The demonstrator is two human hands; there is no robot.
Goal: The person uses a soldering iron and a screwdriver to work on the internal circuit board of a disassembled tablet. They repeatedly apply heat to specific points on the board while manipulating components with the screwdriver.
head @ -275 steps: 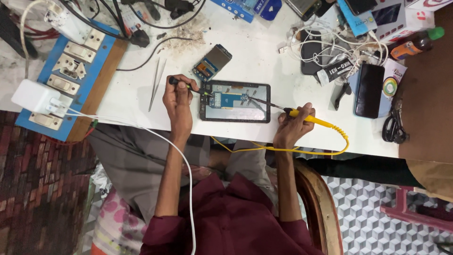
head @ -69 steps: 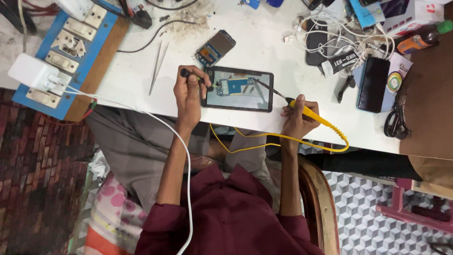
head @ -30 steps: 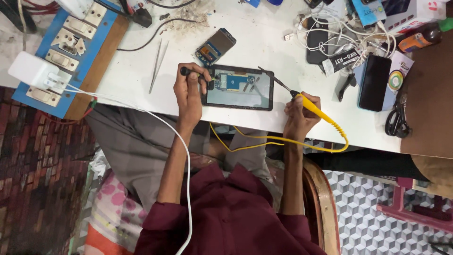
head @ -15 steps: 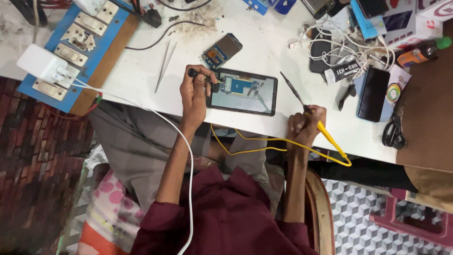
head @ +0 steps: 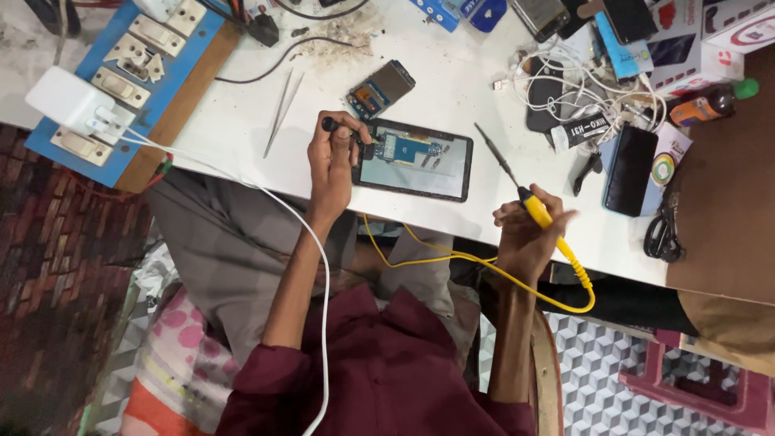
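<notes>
An opened tablet (head: 416, 159) with its circuit board showing lies on the white table (head: 468, 89). My left hand (head: 331, 157) rests at the tablet's left edge and grips a small black tool (head: 329, 124). My right hand (head: 529, 234) is off to the right of the tablet, near the table's front edge. It holds a yellow-handled soldering iron (head: 517, 182) with its tip pointing up and left, away from the board. The iron's yellow cable (head: 484, 270) loops below the table edge.
Tweezers (head: 278, 113) and a small phone (head: 381, 89) lie behind the tablet. A blue switchboard (head: 121, 77) with a white charger (head: 73, 101) is at the left. Cables, a dark phone (head: 628, 169), scissors (head: 663, 230) and boxes crowd the right.
My right hand has drawn the soldering iron off the tablet's board and moved it right and toward me. My left hand has stayed at the tablet's left edge.
</notes>
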